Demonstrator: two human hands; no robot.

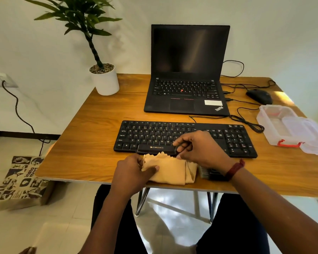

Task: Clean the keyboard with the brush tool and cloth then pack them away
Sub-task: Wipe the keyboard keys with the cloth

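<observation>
A: Nearest, the knees [117,226] sit under the table's [99,125] near edge. What are the hands doing?

B: Both are on the tan cloth [170,171], which lies at the near edge, just before the keyboard's [154,136] space bar. The left hand [131,168] grips its left end, thumb on top. The right hand [198,149] seems to pinch its far right corner with curled fingers.

A: Folding or opening it?

B: I can't tell. It already lies doubled, so I'd judge it's being handled either for wiping or for packing.

A: How to do it well?

B: Keep the corners matched and the cloth flat on the table. It slightly overhangs the near edge, so draw it inward. The brush [208,172] lies touching its right side, under the right wrist, and a careless sweep could knock it off.

A: Where would they go?

B: Likely the clear box [275,123] with a red latch at the right edge, its lid [316,142] off beside it.

A: The count?

B: Two hands, one cloth, one brush, one keyboard, one box, one lid. Also one laptop [187,70] at the far edge, one mouse [259,96], one potted plant [105,79] at the far left corner and one printed bag [20,180] on the floor.
</observation>
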